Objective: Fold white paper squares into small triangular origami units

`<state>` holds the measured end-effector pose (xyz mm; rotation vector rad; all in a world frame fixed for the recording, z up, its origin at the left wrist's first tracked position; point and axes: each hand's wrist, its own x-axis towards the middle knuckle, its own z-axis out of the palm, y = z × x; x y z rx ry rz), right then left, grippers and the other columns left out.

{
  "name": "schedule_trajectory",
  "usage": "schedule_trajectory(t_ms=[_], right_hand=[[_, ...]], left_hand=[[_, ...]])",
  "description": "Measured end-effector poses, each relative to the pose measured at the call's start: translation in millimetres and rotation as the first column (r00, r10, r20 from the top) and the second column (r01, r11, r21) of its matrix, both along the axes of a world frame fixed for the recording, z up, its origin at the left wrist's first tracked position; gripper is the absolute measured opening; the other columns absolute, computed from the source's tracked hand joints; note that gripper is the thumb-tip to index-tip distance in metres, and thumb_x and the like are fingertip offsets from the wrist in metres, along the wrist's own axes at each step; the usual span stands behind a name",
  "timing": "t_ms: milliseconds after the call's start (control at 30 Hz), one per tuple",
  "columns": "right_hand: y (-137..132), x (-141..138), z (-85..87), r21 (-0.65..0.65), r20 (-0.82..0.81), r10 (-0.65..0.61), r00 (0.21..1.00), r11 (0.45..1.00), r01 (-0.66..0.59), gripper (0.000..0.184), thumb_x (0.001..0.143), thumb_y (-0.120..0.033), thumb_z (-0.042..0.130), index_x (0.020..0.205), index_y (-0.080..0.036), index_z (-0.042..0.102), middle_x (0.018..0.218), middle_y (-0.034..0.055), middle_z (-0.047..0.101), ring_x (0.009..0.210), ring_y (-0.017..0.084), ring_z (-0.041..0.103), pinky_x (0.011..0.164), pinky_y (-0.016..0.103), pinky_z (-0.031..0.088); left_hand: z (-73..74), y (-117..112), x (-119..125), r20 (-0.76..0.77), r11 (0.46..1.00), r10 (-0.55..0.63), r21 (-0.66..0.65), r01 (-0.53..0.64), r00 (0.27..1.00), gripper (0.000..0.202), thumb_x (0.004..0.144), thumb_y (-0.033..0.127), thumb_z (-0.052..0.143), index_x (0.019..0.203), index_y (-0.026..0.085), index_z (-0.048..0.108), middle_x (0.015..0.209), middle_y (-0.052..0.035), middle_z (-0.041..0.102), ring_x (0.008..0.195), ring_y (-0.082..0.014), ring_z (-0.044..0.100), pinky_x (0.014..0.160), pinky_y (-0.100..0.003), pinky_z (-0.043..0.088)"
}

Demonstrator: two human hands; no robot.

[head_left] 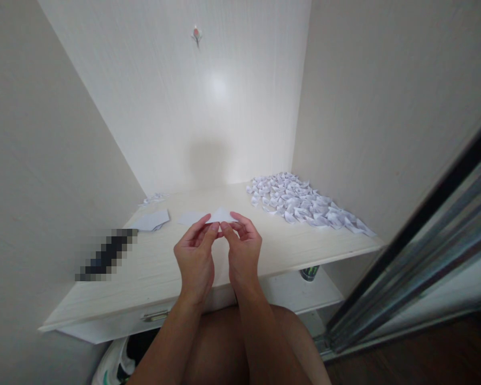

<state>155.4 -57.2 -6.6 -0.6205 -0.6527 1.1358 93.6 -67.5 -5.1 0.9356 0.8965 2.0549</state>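
Note:
A small piece of folded white paper (221,215) is held between both hands above the middle of the shelf top, its upper part showing as a low triangle. My left hand (198,243) pinches its left side with thumb and fingertips. On the other side my right hand (242,240) grips it the same way, the two thumbs almost meeting at its lower edge. Just behind my left fingers lies a flat white sheet (188,217) on the surface. The paper's lower part is hidden by my thumbs.
Many folded paper pieces (300,200) cover the right back of the white desk (152,278). At left lie a stack of paper (152,220), small paper scraps (154,198) and a blurred dark object (108,255). A can (309,273) stands on the lower shelf. Walls enclose three sides.

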Motion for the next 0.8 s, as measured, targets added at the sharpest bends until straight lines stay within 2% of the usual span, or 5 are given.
schedule_trajectory(t_ms=[333,500,800], right_hand=[[2.5,-0.7,-6.3,0.003,0.081,-0.052,0.995,0.999,0.052,0.037,0.070,-0.031,0.080,0.105,-0.019,0.073,0.083,0.0013,0.068,0.074,0.017,0.065,0.069,0.032,0.057],[0.1,-3.4,-5.3,-0.014,0.062,-0.090,0.994,0.996,0.091,0.035,0.071,-0.030,0.079,0.104,-0.019,0.073,0.084,0.0015,0.067,0.074,0.016,0.064,0.068,0.030,0.056],[-0.5,-8.3,-5.6,-0.058,0.009,-0.117,0.993,0.991,0.118,0.035,0.072,-0.026,0.076,0.105,-0.018,0.070,0.082,0.0005,0.067,0.076,0.016,0.066,0.073,0.031,0.056]], left_hand=[[2.3,0.6,-1.0,-0.030,1.000,0.005,0.004,-0.005,1.000,0.032,0.070,0.025,0.087,0.099,0.017,0.077,0.086,-0.0038,0.075,0.075,-0.0148,0.070,0.074,-0.030,0.059],[1.8,2.0,-2.3,-0.052,1.000,-0.005,0.006,0.005,0.999,0.032,0.070,0.025,0.086,0.100,0.017,0.077,0.087,-0.0038,0.074,0.077,-0.0153,0.071,0.075,-0.030,0.059],[-4.2,6.5,-3.5,-0.162,0.997,0.075,0.005,-0.075,0.984,0.035,0.069,0.025,0.087,0.102,0.018,0.077,0.085,-0.0028,0.073,0.080,-0.0149,0.069,0.077,-0.027,0.057]])
